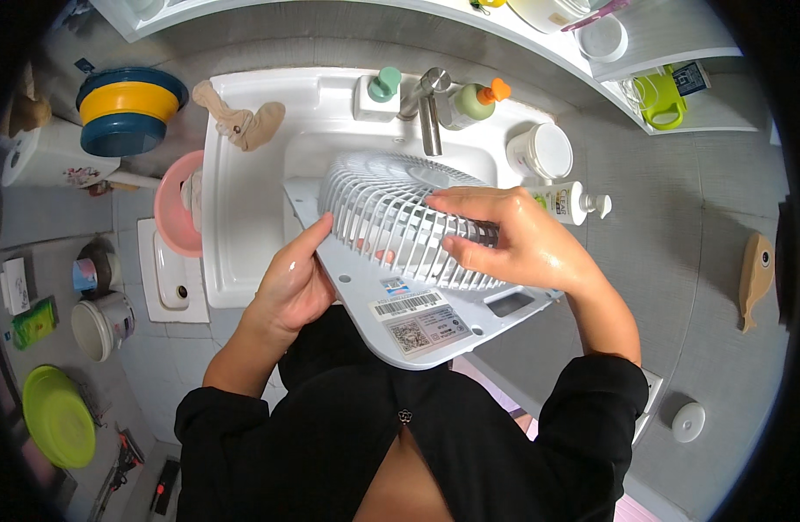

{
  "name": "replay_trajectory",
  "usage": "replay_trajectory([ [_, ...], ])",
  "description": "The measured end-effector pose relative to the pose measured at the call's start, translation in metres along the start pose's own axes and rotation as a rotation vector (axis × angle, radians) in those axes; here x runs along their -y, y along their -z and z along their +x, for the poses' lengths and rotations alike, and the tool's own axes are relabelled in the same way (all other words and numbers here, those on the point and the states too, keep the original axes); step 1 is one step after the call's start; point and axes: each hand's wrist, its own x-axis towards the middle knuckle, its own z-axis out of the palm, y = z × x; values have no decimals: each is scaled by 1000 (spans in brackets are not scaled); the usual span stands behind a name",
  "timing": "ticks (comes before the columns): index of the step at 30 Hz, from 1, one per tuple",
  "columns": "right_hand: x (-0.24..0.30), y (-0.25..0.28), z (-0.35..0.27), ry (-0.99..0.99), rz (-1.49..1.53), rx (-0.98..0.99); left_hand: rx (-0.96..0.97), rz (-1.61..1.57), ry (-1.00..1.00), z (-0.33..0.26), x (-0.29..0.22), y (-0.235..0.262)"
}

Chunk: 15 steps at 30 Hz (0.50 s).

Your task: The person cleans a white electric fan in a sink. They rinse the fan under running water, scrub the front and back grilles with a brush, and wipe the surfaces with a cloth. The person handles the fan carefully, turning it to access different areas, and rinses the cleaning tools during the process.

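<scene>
A white plastic fan grille (378,204) on a flat white base plate (435,335) is held over the white sink (234,200), tilted toward me. My left hand (291,287) grips the left edge of the plate, thumb up against the grille ribs. My right hand (504,239) lies wet on top of the grille's right side, fingers spread over the ribs. The plate's near end carries printed stickers. The metal tap (428,109) stands just behind the grille.
Soap bottles (478,100) and a white jar (542,150) sit on the sink's back rim, a pump bottle (574,202) to the right. A pink basin (174,217), stacked blue and yellow basins (126,109) and a green basin (56,418) are at left.
</scene>
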Motion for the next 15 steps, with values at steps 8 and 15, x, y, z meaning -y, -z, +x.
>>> replay_trajectory([
  [8,14,-4,0,-64,-54,-55,30,-46,65,3,-3,9],
  [15,4,-1,-13,79,-62,23,63,-27,94,7,-5,15],
])
